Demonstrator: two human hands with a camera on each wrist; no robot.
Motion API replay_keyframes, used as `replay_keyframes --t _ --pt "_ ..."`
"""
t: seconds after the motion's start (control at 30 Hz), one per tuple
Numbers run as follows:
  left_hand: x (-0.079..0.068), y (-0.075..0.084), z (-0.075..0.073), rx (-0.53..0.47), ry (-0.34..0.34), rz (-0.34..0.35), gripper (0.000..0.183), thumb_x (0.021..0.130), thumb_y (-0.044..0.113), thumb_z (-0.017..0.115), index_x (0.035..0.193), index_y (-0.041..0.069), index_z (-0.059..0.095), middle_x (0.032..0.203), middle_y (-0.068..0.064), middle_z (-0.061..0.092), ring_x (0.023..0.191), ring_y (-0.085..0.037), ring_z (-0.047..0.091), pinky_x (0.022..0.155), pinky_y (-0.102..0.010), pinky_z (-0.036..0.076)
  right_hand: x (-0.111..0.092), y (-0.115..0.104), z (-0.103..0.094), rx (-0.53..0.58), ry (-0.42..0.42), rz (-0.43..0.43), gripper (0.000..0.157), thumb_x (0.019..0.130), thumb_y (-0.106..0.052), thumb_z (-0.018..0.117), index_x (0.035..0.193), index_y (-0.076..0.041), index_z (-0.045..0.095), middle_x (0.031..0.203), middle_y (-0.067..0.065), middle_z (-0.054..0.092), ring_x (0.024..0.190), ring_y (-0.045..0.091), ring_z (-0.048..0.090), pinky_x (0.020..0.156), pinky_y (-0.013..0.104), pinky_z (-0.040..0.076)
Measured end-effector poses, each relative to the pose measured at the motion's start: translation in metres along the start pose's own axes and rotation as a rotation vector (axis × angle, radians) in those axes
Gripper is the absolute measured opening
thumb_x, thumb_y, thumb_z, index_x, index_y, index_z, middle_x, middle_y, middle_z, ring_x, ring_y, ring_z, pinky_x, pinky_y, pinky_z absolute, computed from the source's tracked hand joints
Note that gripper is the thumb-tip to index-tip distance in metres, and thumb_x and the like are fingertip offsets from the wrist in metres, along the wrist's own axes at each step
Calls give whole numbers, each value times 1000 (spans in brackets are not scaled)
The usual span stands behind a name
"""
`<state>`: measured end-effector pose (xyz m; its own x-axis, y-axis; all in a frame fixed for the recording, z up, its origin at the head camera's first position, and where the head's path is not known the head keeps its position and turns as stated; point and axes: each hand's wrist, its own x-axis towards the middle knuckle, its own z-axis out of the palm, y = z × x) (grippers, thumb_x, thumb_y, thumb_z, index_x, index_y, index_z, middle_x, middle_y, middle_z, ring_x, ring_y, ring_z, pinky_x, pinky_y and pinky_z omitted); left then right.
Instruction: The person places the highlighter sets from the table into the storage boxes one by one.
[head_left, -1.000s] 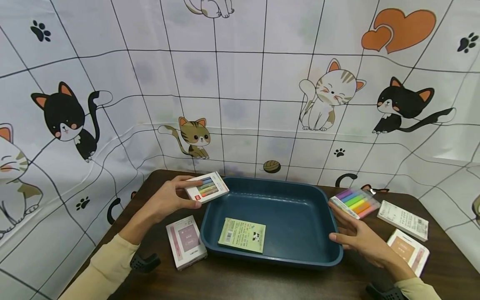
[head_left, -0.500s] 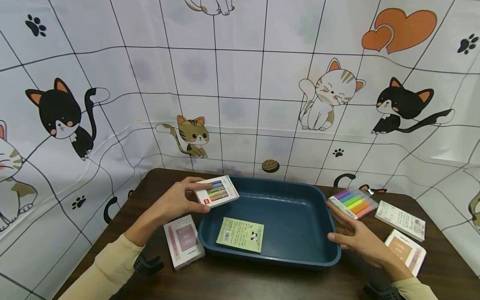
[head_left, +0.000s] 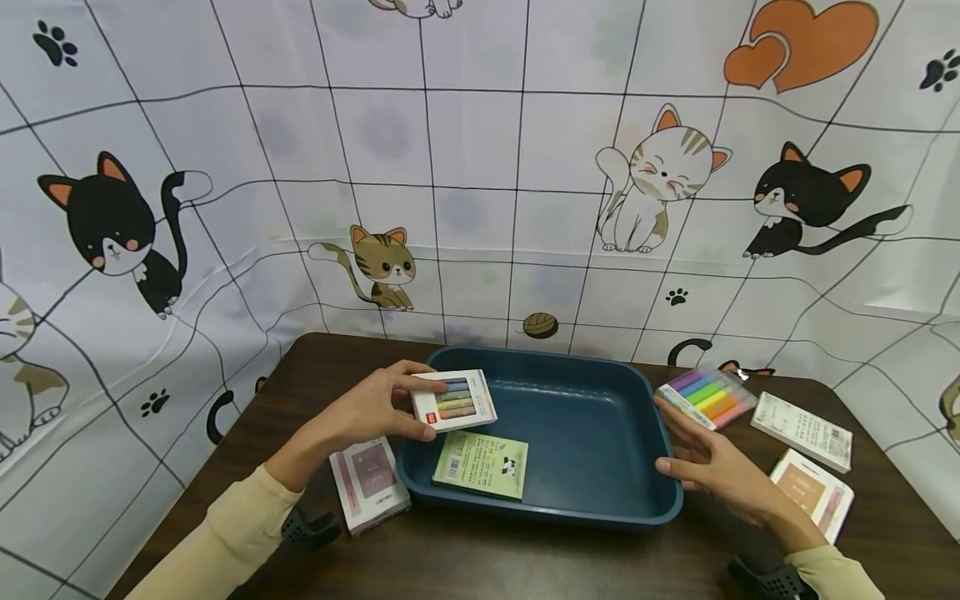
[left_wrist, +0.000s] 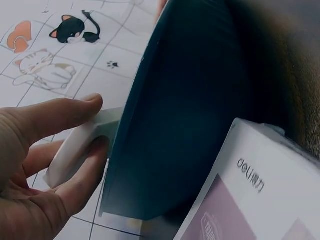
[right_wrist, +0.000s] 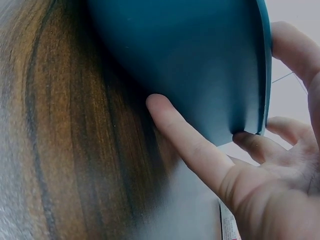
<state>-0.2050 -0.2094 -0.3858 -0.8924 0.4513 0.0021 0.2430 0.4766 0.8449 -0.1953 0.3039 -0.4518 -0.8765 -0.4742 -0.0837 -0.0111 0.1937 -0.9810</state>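
With my left hand (head_left: pixel 372 407) I pinch a white box with a window of coloured sticks (head_left: pixel 463 402) between thumb and fingers, over the left side of the blue tray (head_left: pixel 592 450). My right hand (head_left: pixel 723 475) grips nothing; its fingers are loosely spread and touch the tray's right rim. A green box (head_left: pixel 480 468) lies in the tray, near left. On the surface (head_left: pixel 525 557), a pink-panelled box (head_left: pixel 371 487) sits left, and a rainbow pack (head_left: pixel 708 398), a white printed box (head_left: pixel 804 431) and an orange-panelled box (head_left: pixel 813 493) right.
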Motion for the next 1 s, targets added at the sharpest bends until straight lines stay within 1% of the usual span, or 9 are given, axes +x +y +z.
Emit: replay_keyframes --t 0.1,0.23,0.5,0.63,0.73,0.8,0.87,0.97,1.0 --pt "2 1 3 -29 -51 19 63 80 20 90 138 15 66 154 -10 36 115 -34 56 88 -39 54 0 -1 0 3 2 4 82 102 -6 61 166 -24 12 168 19 0 143 57 16 89 57 53" --pt "3 2 6 -60 -102 23 62 81 18 89 138 13 66 152 -9 36 116 -34 57 87 -39 54 0 -1 0 4 0 10 82 102 -6 61 166 -24 12 168 19 0 143 57 16 90 58 52" --pt "3 3 11 -29 -154 36 59 80 21 89 136 18 68 152 -6 40 123 -36 52 91 -41 51 0 -1 0 -2 -1 9 82 102 -6 61 165 -25 12 168 20 -1 143 57 15 90 59 53" --pt "3 6 14 -10 -179 38 59 81 23 89 135 22 68 153 -5 40 127 -38 51 95 -45 48 0 -1 0 -8 3 15 82 102 -7 61 165 -26 13 168 20 -1 143 58 16 89 60 52" --pt "3 9 16 -6 -197 42 59 81 23 89 136 23 68 153 -5 40 128 -41 50 98 -50 46 0 -2 0 -15 5 19 82 102 -8 61 165 -26 13 168 20 -1 142 59 16 90 60 52" --pt "3 11 17 -5 -210 49 59 81 23 89 136 23 68 153 -5 40 129 -41 50 99 -51 46 -1 -1 0 -16 5 20 82 102 -8 61 165 -26 13 167 20 0 142 59 16 90 60 52" --pt "3 13 18 -16 -227 54 59 82 23 89 137 21 67 152 -4 41 128 -39 51 97 -49 47 -1 -1 0 -13 4 20 82 102 -8 62 165 -25 13 167 21 0 142 59 16 91 60 51" --pt "3 15 20 -33 -245 59 60 83 23 88 138 19 66 151 -3 42 125 -33 54 93 -42 50 -1 -1 0 -10 5 17 82 102 -8 62 165 -25 13 167 21 0 142 58 17 91 58 52" --pt "3 15 20 -55 -256 61 60 84 22 87 139 16 65 151 -4 42 122 -31 57 92 -40 51 -1 -1 1 -10 5 17 83 102 -8 62 165 -25 13 167 21 0 142 58 17 91 58 52"
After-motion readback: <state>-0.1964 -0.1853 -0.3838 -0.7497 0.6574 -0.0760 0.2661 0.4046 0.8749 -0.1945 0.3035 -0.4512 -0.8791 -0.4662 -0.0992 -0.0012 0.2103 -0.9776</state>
